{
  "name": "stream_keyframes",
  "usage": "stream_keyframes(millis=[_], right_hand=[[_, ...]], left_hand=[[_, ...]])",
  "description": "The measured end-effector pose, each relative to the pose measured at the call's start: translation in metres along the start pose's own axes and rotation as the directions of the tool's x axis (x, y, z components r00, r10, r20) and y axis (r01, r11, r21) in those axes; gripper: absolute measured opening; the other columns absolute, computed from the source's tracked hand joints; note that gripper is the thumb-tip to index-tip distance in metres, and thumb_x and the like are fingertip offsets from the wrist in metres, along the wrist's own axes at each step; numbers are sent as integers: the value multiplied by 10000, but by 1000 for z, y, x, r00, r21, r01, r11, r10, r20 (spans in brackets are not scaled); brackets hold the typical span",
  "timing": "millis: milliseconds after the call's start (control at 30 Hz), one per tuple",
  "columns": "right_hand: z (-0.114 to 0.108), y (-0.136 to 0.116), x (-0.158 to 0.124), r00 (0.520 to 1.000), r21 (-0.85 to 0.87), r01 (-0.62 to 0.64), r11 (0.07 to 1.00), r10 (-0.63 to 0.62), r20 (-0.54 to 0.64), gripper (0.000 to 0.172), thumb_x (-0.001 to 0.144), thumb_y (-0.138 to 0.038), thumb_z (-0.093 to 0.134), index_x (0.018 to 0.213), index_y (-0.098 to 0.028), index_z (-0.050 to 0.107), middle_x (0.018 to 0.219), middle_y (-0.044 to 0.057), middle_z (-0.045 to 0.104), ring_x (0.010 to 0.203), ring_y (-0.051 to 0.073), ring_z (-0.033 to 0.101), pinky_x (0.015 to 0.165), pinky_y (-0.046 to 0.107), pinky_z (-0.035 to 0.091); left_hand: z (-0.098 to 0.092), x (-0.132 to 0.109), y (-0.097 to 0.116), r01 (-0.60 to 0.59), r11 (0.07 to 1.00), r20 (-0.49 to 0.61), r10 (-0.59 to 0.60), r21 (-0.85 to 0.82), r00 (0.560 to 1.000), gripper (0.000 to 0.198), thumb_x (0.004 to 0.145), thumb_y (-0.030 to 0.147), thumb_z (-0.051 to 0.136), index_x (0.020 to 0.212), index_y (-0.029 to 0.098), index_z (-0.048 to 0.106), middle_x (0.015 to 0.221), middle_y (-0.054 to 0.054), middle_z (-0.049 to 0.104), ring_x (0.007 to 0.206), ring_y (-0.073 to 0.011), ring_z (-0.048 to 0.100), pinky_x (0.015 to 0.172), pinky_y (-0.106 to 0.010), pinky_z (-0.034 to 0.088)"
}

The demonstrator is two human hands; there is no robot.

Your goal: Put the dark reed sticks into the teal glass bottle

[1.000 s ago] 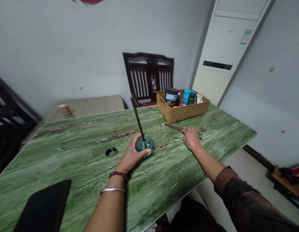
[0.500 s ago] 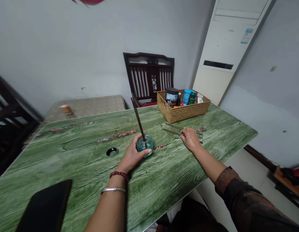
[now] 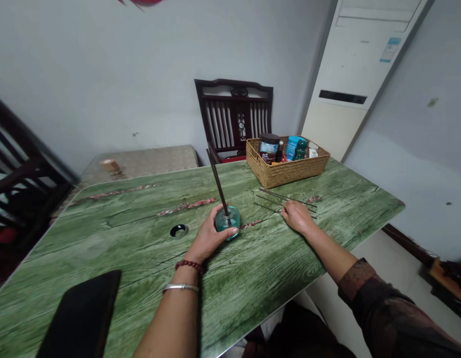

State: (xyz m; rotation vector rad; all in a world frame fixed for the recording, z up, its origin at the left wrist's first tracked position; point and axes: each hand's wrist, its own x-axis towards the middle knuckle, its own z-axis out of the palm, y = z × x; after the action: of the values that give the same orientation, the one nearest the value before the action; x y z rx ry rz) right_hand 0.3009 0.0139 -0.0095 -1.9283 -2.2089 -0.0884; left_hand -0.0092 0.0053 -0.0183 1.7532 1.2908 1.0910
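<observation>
My left hand (image 3: 211,231) is wrapped round a small glass diffuser bottle (image 3: 230,223) with blue-green liquid, which stands on the green wood-patterned table (image 3: 140,278). Dark reed sticks (image 3: 217,181) rise from its neck, leaning left. To the right, several loose reed sticks (image 3: 269,193) lie fanned out on the tabletop. Over them rests my right hand (image 3: 296,217), fingers curled and pinched on a reed stick; the fingertips are partly hidden. A black ring-shaped cap (image 3: 178,230) lies left of the bottle.
A wicker basket (image 3: 290,173) with jars and bottles stands behind the loose sticks. Near the front left lies a black phone-like slab (image 3: 81,313). Beyond the table are a dark wooden chair (image 3: 237,119) and a low surface with a small orange-brown object (image 3: 110,165).
The loose reed sticks under my right hand have spread a little apart, with another end showing. My left hand keeps its hold on the bottle. The whole view has shifted slightly.
</observation>
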Motion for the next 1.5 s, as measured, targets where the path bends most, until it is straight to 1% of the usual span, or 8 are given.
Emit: stream_keyframes(millis=[200,333,433,567,800,1100,1267,1500], right_hand=[[-40,-14,11,990,342,25,939,24,-138,134,903,-258,562,945,-195,672,794,36,706,733,181,635,698,270,398],[-77,-41,29,957,794,226,565,22,-288,172,841,-306,625,978,-204,608,719,-23,667,630,136,589,638,262,446],[-103,-75,38,943,918,320,233,19,-333,211,862,-379,630,977,-232,532,787,-19,678,603,113,585,590,254,476],[-120,-117,45,914,908,399,128,22,-405,230,887,-414,634,952,-251,485,844,-15,650,711,114,638,627,242,520],[-92,-145,55,906,880,422,217,-68,-418,195,881,-377,638,930,-249,499,803,-29,636,794,143,684,680,261,538],[-57,-151,41,923,760,383,525,-198,-329,121,843,-243,664,938,-222,592,829,-34,690,767,133,657,730,245,475],[-56,-97,28,889,555,409,724,-180,-420,143,883,-263,640,1014,-208,659,967,19,706,822,150,628,789,260,447],[-14,4,6,953,223,-6,975,74,-295,203,925,-199,549,998,-186,738,965,90,692,942,219,605,857,299,416]], left_hand=[[1,0,-2,3,1000,-3,-3,23,1000,836,626,471,814,1351,219,483,1264,-115,644,1142,-310,630,1039,-500,458],[1,0,2,2,1000,1,-2,7,1000,839,614,479,821,1336,205,492,1271,-124,634,1162,-313,615,1054,-491,446],[1,0,4,-8,1000,-5,8,-17,1000,822,604,459,828,1319,207,511,1260,-122,640,1156,-313,615,1052,-499,443],[1,0,3,-32,999,3,32,-24,999,807,623,450,822,1328,214,510,1247,-112,649,1138,-304,626,1032,-489,459],[1,-1,4,-43,999,13,44,-28,999,815,638,467,818,1342,213,496,1281,-110,628,1182,-305,598,1057,-472,435],[1,1,1,-86,996,28,87,-12,996,834,655,513,798,1353,188,473,1313,-128,609,1210,-320,573,1055,-481,428],[0,2,1,-38,999,24,38,27,999,797,651,488,792,1330,189,502,1241,-121,643,1131,-314,617,1017,-484,461],[0,3,-1,0,1000,-5,0,7,1000,842,609,500,812,1323,176,505,1248,-138,644,1128,-318,622,1033,-497,452]])
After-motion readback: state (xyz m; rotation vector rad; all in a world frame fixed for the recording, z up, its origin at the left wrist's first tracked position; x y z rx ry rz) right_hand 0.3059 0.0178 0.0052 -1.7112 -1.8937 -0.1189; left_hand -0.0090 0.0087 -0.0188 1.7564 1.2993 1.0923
